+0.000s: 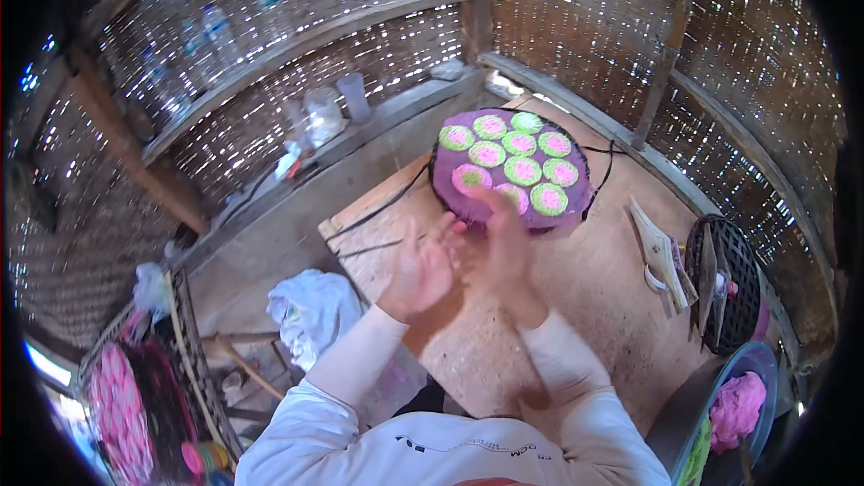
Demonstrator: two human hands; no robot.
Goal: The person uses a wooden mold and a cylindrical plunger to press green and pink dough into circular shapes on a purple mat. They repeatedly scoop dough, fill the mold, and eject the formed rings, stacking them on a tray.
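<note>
Near eight o'clock, by the rim, see pink pieces (120,414) in rows, with a striped pink-and-yellow container (204,457) just beside. Up at ten to eleven, clear bottles (216,25) against the woven wall (378,40). Closer in, toward eight, a crumpled pale-blue cloth (315,310). Near the centre, opens the left hand (421,272), palm up, fingers apart, clasping nothing visible. Just rightward, extends the right hand (506,247), blurred, fingers unclosed; cannot tell about contact with the purple tray (579,196) behind, toward two o'clock on the wooden board (612,306). On that tray, eleven pink-and-green rounds (522,169), one partly behind the right fingertips. Toward three to four, bladed tools (660,255) beside a black woven basket (745,261). At four, pink dough (736,409) inside a grey basin (688,407).
</note>
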